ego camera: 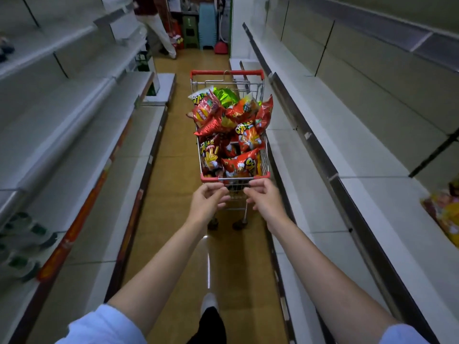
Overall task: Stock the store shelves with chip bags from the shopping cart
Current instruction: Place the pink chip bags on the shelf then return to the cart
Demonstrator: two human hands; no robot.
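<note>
A small wire shopping cart [265, 157] with red corners stands in the aisle ahead of me, piled with red chip bags [236, 135] and one green bag [224, 96]. Its red handle [226, 72] is at the far end. My left hand [207, 203] and my right hand [265, 201] are at the near end, with fingers curled round the cart's front metal bar [237, 179]. White shelves run along the left [82, 150] and the right [347, 135].
A few yellow and red bags [444, 214] lie on the right shelf at the frame edge. Shoes [24, 242] sit on a left shelf. At the aisle's far end stand a person [161, 33], stacked plastic stools [206, 23] and a red object [221, 47].
</note>
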